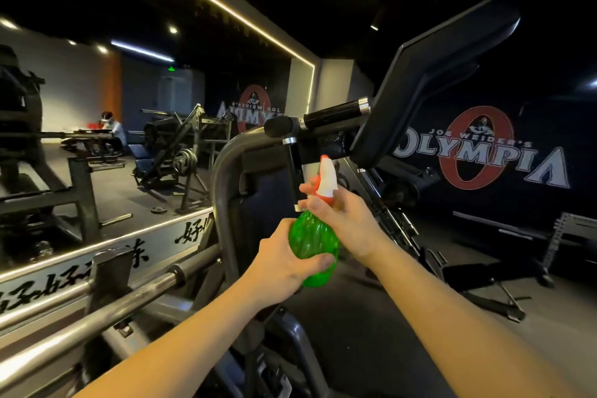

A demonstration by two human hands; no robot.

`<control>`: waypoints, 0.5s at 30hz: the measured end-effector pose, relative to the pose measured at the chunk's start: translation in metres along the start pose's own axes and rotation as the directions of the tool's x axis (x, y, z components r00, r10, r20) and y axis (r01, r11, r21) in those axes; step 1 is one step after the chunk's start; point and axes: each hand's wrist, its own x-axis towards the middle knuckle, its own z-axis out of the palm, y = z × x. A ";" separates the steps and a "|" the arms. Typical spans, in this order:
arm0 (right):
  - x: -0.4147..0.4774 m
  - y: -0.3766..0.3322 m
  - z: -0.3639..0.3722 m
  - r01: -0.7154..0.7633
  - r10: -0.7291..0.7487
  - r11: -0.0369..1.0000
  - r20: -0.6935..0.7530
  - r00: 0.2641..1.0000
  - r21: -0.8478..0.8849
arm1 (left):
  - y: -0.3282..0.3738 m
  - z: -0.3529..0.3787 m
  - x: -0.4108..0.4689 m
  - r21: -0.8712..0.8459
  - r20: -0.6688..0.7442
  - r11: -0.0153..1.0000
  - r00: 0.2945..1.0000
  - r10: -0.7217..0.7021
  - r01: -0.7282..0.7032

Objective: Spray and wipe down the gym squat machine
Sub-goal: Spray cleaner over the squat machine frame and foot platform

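A long mirror (pixel 97 100) filled the left wall, and a dark banner (pixel 478 152) lettered OLYMPIA covered the far right wall. Between them, straight ahead of you, stood the squat machine (pixel 221 184), its grey curved tube rising in the middle of the view. Its black pad (pixel 429 74) tilted up and to the right above your hands. A black handle grip (pixel 336 113) with a bright metal collar stuck out leftward from just below the pad. Two steel bars (pixel 135 293) ran across the near left, under the mirror. Your left hand (pixel 281 265) was wrapped round the lower body of the green spray bottle (pixel 311 236), thumb lying across its near side. Your right hand (pixel 345 220) clasped the bottle's neck, fingers curled round the front by the trigger. You held the bottle upright in front of the machine's frame, just below the handle grip. Its white and red spray head (pixel 328 178) pointed up and away from you, toward the machine.
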 end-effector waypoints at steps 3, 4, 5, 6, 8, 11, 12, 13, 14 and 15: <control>-0.004 0.010 -0.002 -0.072 0.064 0.981 0.055 0.996 0.179 | 0.001 0.001 -0.005 0.003 -0.007 1.000 1.000 -0.002 0.002; -0.006 0.015 -0.002 -0.079 0.066 0.975 0.067 0.996 0.210 | 0.000 0.002 -0.007 -0.001 -0.008 1.000 1.000 -0.007 0.007; -0.007 0.018 -0.002 -0.080 0.064 0.971 0.074 0.995 0.227 | -0.002 0.004 -0.009 -0.006 -0.011 1.000 1.000 -0.011 0.011; -0.009 0.022 -0.002 -0.076 0.060 0.969 0.075 0.995 0.235 | -0.004 0.005 -0.011 -0.009 -0.012 1.000 1.000 -0.017 0.017; -0.011 0.028 -0.002 -0.070 0.058 0.972 0.060 0.997 0.224 | -0.009 0.009 -0.016 -0.021 -0.004 0.999 1.000 -0.028 0.028; -0.015 0.033 -0.001 -0.076 0.070 0.980 0.037 0.997 0.184 | -0.016 0.013 -0.024 -0.033 0.015 0.998 0.999 -0.052 0.053; -0.016 0.036 -0.001 -0.078 0.073 0.982 0.036 0.997 0.169 | -0.018 0.015 -0.026 -0.033 0.015 0.997 0.998 -0.064 0.064; -0.018 0.037 0.000 -0.086 0.080 0.983 0.043 0.996 0.163 | -0.020 0.016 -0.028 -0.027 0.011 0.997 0.997 -0.075 0.075; -0.019 0.040 0.000 -0.098 0.089 0.982 0.059 0.994 0.164 | -0.021 0.017 -0.030 -0.016 0.007 0.996 0.996 -0.086 0.086; -0.021 0.042 0.001 -0.123 0.110 0.976 0.084 0.990 0.182 | -0.023 0.018 -0.032 -0.003 0.005 0.995 0.995 -0.099 0.099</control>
